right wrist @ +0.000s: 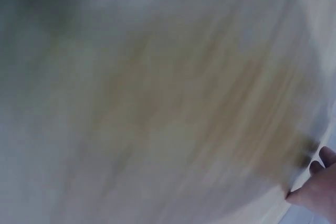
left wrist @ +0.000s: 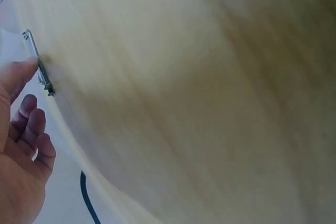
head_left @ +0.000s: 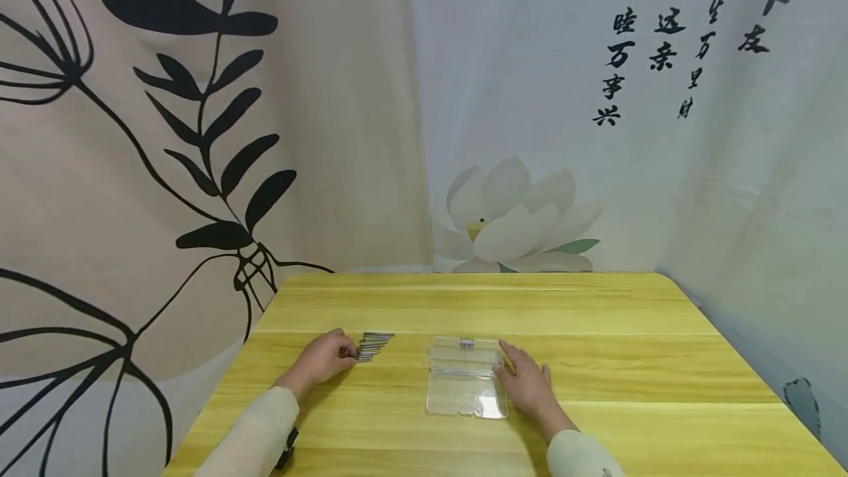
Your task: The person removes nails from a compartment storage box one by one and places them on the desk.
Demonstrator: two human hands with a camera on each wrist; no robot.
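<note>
A: Yellow wood, that was the table (head_left: 596,315) you worked at, with printed cloth hung behind it. Your left hand (head_left: 322,359) lay on the near left part of it, fingers curled, the fingertips right at the near ends of a small bundle of thin metal rods (head_left: 372,345).

B: Did I have hold of them?

A: The head view showed your fingers bent against the rod ends, touching them. The left wrist view showed your thumb (left wrist: 18,74) pressed on the side of the rods (left wrist: 38,62), with the other fingers loosely curled below. Whether you truly pinched them or only touched them, I could not tell.

B: And my right hand?

A: Your right hand (head_left: 526,381) was flat and relaxed, fingers straight, resting against the right edge of a clear plastic case (head_left: 464,377) that lay open on the table. The index finger reached along the case's far right corner. It gripped nothing.

B: Where was the case next to the rods?

A: Just to the right of them, apart, with bare wood between. A small dark catch (head_left: 467,343) sat at the case's far edge. The right wrist view was too blurred to add more than your fingertips (right wrist: 320,174) at the table's edge.
</note>
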